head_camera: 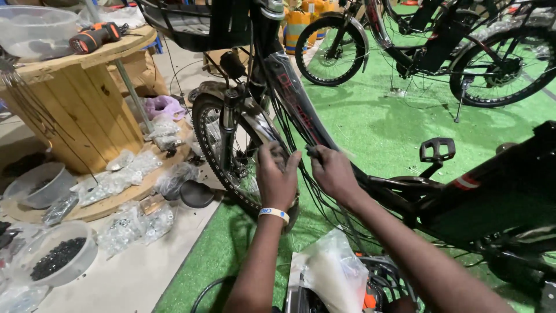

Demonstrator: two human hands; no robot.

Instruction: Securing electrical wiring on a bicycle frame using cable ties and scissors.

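The thin black cables [301,156] along the black bicycle's sloping down tube [301,110] are pinched by the left hand [277,178] and right hand [333,173], best held taut, clear of the spoked front wheel [229,156].

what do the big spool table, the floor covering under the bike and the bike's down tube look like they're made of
Spool table: unfinished wood, visible grain and plank seams. Floor covering: likely synthetic turf, bright green with a short fuzzy pile. Down tube: probably painted metal, glossy black, seemingly under clear wrap.
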